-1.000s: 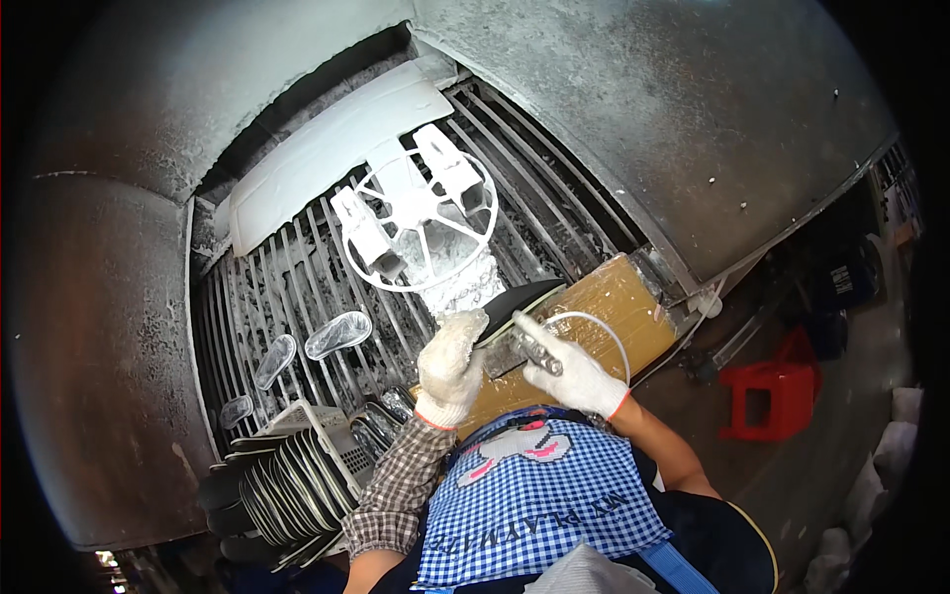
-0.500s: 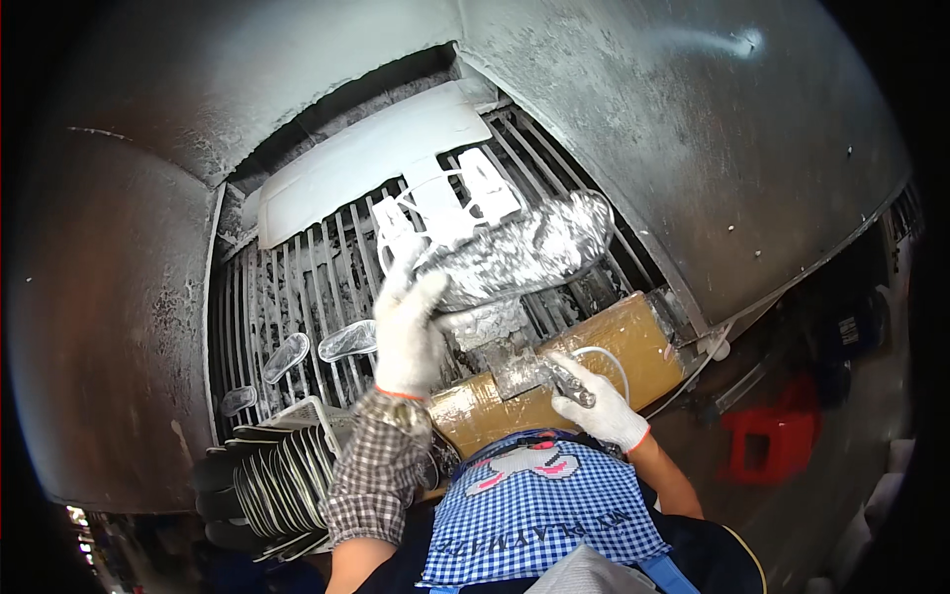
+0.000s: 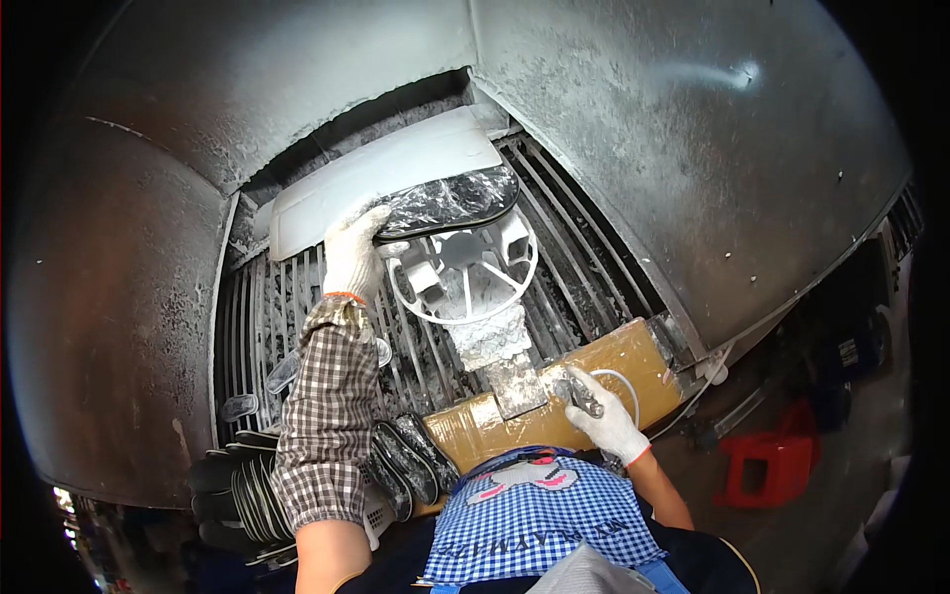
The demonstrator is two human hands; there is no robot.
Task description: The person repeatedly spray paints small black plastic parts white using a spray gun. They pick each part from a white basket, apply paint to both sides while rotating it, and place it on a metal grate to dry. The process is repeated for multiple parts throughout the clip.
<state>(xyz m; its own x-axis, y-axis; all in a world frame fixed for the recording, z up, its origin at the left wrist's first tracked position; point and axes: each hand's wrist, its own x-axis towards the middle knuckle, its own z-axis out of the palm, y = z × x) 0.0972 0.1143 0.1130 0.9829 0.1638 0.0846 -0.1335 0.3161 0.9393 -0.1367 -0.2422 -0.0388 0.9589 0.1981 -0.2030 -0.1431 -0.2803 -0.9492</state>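
Note:
My left hand (image 3: 354,259), in a white knit glove, grips the left end of a long black sole-shaped piece (image 3: 450,203). The piece has whitish streaks and a pale rim. It lies across the far side of a white spoked wheel stand (image 3: 466,297) with upright blocks; whether it rests on them I cannot tell. In my right hand (image 3: 609,428), also gloved, is a grey metal spray gun (image 3: 582,398) with a white hose (image 3: 633,388) curving beside it. My right hand is by the tan wrapped ledge (image 3: 604,371), and its fingers are wrapped round the gun.
Metal booth walls (image 3: 752,178) enclose a slatted grate (image 3: 584,238). A pale board (image 3: 386,168) lies at its back. Small oval pieces (image 3: 239,407) sit on the left slats. Black sole-shaped pieces (image 3: 408,460) stand at the near left. A red stool (image 3: 767,465) is at right.
My left hand has moved away from me and left, carrying the sole-shaped piece from the near side of the wheel stand to its far side. My right hand has shifted slightly with the gun.

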